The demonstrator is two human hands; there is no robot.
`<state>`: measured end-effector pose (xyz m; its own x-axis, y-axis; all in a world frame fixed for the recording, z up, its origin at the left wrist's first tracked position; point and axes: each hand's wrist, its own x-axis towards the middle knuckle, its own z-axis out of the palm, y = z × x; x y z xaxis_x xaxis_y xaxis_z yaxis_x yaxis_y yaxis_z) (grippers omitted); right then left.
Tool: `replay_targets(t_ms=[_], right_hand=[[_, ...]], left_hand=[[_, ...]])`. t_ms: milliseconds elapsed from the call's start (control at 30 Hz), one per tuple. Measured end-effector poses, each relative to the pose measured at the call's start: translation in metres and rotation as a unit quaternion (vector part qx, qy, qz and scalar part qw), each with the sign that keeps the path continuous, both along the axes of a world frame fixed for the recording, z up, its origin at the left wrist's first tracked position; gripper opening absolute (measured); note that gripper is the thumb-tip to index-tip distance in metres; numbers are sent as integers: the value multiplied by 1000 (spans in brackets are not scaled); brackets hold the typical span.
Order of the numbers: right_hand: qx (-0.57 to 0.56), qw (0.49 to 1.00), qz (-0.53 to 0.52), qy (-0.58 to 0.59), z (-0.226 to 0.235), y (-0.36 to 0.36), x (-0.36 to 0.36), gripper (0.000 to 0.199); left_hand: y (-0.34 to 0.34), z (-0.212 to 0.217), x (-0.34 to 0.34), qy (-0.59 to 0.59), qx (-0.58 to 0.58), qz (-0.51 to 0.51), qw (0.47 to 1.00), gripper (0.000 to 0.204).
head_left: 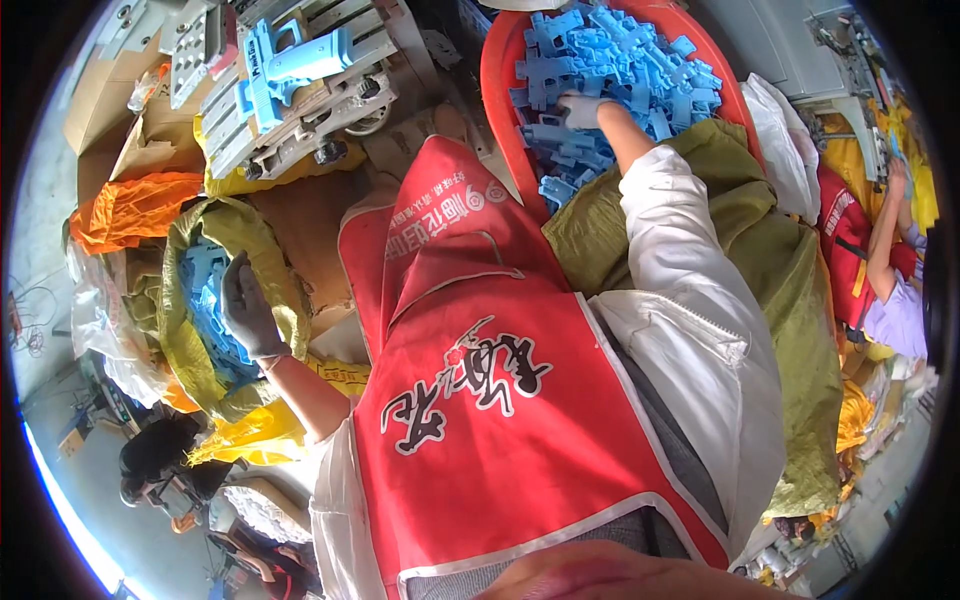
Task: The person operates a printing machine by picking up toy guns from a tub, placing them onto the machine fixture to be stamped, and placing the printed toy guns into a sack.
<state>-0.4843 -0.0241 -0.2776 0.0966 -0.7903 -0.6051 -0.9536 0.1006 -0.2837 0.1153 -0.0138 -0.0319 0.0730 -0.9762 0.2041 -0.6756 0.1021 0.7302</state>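
My right hand (582, 110), in a pale glove, reaches into a red tub (497, 75) heaped with blue plastic toy pistol pieces (640, 70). Its fingers are curled in among the pieces; whatever they hold is hidden. On my left, an olive woven sack (180, 345) stands with its mouth rolled back and more blue toy pistol pieces (206, 300) inside. My left hand (250, 308), in a grey glove, lies over the sack's contents with its fingers stretched out. A blue toy pistol (290, 68) rests on a slatted metal fixture (375, 75) ahead of me.
Olive sacking (740, 190) drapes over the tub's near side. Cardboard boxes (155, 140), an orange sack (140, 212) and a yellow sack (265, 430) crowd the left. A co-worker in a red apron (845, 235) works at far right. Other people appear at lower left.
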Motion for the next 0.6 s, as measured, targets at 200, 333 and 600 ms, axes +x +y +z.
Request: replay_targets(t_ms=[200,333,600], right_hand=[[118,989,-87,-27,40,40,-16,64],[47,999,-12,4,34,61,-25,72],[40,995,-85,-37,39,75,-4,64]], left_hand=[[12,5,0,-12,-11,11,1000,25],[4,-5,9,42,-34,0,999,22],[-22,52,-39,-3,-154,-65,986,18]])
